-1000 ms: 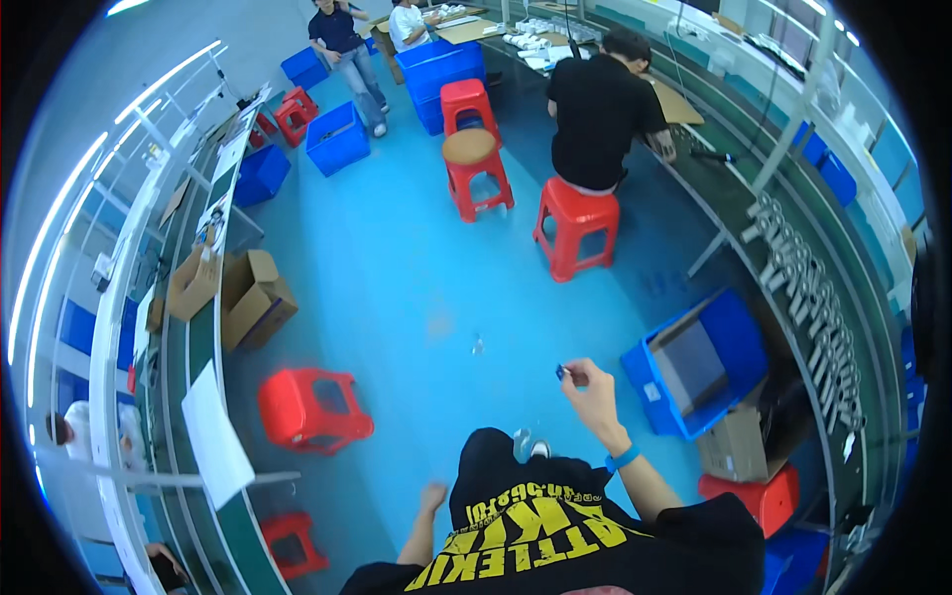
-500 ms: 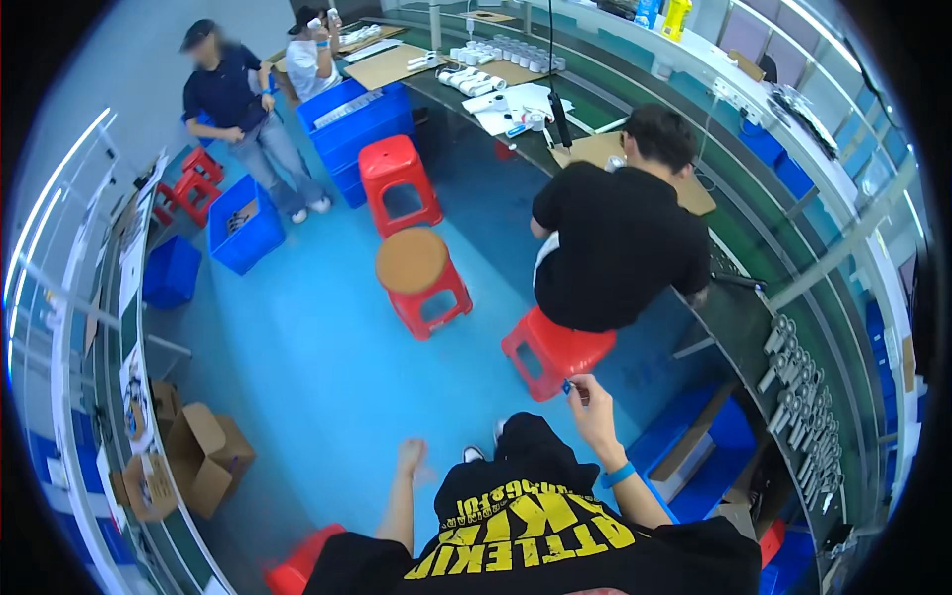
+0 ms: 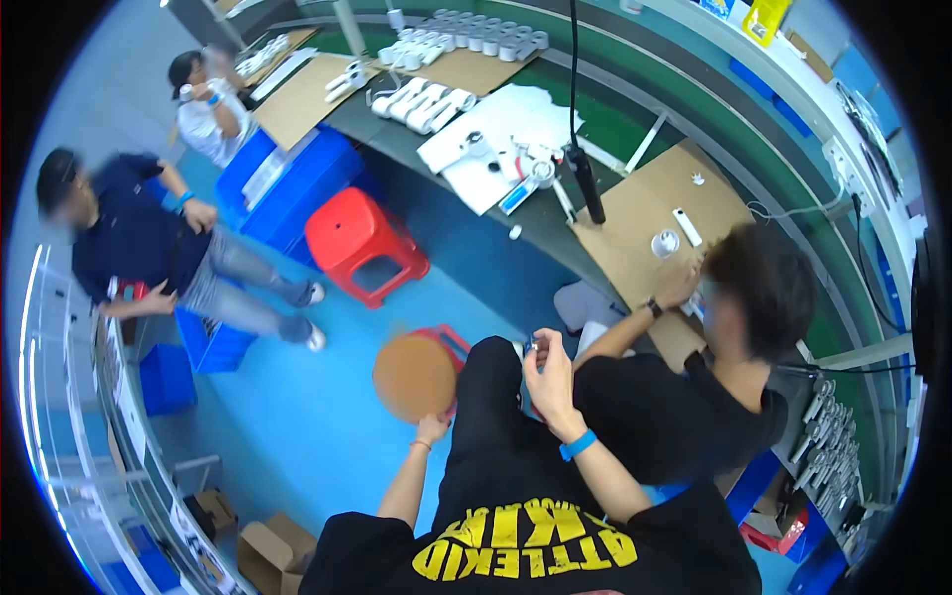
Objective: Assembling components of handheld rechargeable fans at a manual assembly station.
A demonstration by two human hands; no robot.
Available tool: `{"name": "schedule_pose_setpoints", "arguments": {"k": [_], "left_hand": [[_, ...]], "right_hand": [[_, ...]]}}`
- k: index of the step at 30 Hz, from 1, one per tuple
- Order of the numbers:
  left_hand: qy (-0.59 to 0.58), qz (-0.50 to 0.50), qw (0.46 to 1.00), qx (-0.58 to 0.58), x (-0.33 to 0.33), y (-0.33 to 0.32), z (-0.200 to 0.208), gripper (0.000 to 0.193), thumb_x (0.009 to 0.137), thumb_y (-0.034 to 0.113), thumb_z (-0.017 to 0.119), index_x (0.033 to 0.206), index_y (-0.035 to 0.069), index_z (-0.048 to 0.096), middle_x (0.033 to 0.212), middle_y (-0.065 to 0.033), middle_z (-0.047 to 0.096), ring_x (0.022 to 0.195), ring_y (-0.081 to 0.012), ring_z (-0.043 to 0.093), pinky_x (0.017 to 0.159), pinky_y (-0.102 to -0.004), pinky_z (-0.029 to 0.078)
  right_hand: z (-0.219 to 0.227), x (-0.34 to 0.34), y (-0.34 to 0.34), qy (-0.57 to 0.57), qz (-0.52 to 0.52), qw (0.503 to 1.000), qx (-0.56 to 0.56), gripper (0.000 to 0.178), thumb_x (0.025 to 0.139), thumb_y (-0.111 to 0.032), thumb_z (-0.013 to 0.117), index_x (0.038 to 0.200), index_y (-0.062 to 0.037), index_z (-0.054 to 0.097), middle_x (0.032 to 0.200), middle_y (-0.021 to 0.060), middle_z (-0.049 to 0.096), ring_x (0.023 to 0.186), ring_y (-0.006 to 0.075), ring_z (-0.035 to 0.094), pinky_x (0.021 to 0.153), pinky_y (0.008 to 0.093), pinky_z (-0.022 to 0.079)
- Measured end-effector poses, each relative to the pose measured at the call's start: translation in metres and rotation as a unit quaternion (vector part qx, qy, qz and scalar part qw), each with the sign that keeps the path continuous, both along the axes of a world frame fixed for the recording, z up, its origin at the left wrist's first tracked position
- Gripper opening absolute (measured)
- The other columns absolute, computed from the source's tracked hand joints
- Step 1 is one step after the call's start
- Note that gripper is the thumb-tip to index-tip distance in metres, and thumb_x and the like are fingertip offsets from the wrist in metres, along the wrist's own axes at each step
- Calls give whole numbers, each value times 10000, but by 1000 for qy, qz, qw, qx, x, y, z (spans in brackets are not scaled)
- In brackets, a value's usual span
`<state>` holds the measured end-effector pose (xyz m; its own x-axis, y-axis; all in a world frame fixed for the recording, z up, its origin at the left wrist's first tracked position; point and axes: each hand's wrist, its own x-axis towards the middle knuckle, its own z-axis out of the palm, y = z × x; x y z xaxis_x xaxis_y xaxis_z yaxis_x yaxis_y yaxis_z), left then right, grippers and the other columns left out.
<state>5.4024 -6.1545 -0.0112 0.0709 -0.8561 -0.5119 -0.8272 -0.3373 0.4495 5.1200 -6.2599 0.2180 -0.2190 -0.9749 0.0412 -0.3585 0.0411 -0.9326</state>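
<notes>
My left hand (image 3: pixel 432 428) is closed at the near edge of a red plastic stool (image 3: pixel 446 339) with a round brown top (image 3: pixel 412 375). Its fingertips are partly hidden at that edge. My right hand (image 3: pixel 551 377), with a blue band on the wrist, is raised in front of my right knee. Thumb and fingers pinch a small dark-and-light object (image 3: pixel 534 346), too small to name. Right beside this hand sits a co-worker in a black shirt (image 3: pixel 664 412), whose hand (image 3: pixel 677 285) is over the cardboard on the bench.
The workbench (image 3: pixel 535 238) curves along the right, bearing cardboard (image 3: pixel 635 213), white papers (image 3: pixel 466 139) and white cylindrical parts (image 3: pixel 421 104). A black hanging tool (image 3: pixel 585 183) dangles above it. Another red stool (image 3: pixel 347 233) and blue bins (image 3: pixel 327 164) stand ahead. A person stands (image 3: pixel 139 228) at left.
I have moved forward to the bench, beside the seated co-worker. My left hand has come from hanging free to the brown-topped stool. My right hand still pinches a small object.
</notes>
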Motion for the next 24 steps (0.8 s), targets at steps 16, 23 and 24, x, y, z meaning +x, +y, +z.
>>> {"name": "schedule_pose_setpoints", "arguments": {"k": [16, 23, 24], "left_hand": [[-13, -325, 920, -220, -4, -434, -275, 245, 859, 162, 505, 1021, 96, 677, 974, -162, 677, 889, -390, 644, 783, -478, 508], [54, -379, 892, -242, 27, -530, -263, 244, 853, 155, 514, 1027, 94, 674, 963, -158, 678, 873, -379, 645, 767, -468, 509], [64, -390, 885, -247, 31, -541, -263, 244, 852, 154, 516, 1028, 93, 674, 961, -157, 679, 871, -377, 646, 765, -466, 509]], "right_hand": [[-134, 5, -223, 4, -289, 952, -103, 177, 926, -58, 514, 1093, 2, 512, 922, 79, 525, 736, 127, 548, 637, 251, 449], [-133, 1, -298, -9, -311, 950, -24, 189, 910, -48, 526, 1089, 8, 551, 891, 82, 578, 726, 128, 576, 654, 242, 464], [-132, -1, -300, -25, -324, 945, -26, 195, 904, -54, 534, 1087, 11, 559, 880, 85, 589, 738, 129, 584, 662, 243, 469]]}}
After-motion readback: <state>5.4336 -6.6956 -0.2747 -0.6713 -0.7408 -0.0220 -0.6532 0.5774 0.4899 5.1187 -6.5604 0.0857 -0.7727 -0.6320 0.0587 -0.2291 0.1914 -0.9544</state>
